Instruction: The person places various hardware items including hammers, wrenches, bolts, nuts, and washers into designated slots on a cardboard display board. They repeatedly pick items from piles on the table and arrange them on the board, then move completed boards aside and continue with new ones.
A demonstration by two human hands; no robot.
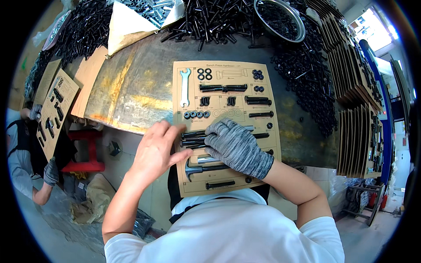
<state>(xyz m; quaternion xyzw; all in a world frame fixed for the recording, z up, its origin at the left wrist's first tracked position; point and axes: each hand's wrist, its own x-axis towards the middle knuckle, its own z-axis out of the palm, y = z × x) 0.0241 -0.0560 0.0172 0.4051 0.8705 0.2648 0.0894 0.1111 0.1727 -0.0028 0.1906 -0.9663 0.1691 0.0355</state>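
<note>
A brown cardboard hardware card (177, 83) lies at the front edge of the metal table, holding bolts, nuts and washers. My bare left hand (154, 149) is at the card's left edge, fingers apart, fingertips by the ends of several long black bolts (192, 139). My right hand (234, 142), in a grey knit glove, rests over the card's middle with fingertips closed on these bolts; the glove hides part of them. A silver open-end wrench (184, 87) is at the upper left. Below the hands is a black rod with a curved, hammer-like end (190, 170).
Black bolts (210, 19) are heaped along the back, beside a white sack (125, 26) of silver fasteners. A metal bowl (302, 33) stands at the back right. Filled cards (355, 140) stand in rows at right. At left, another person holds a similar card (61, 111).
</note>
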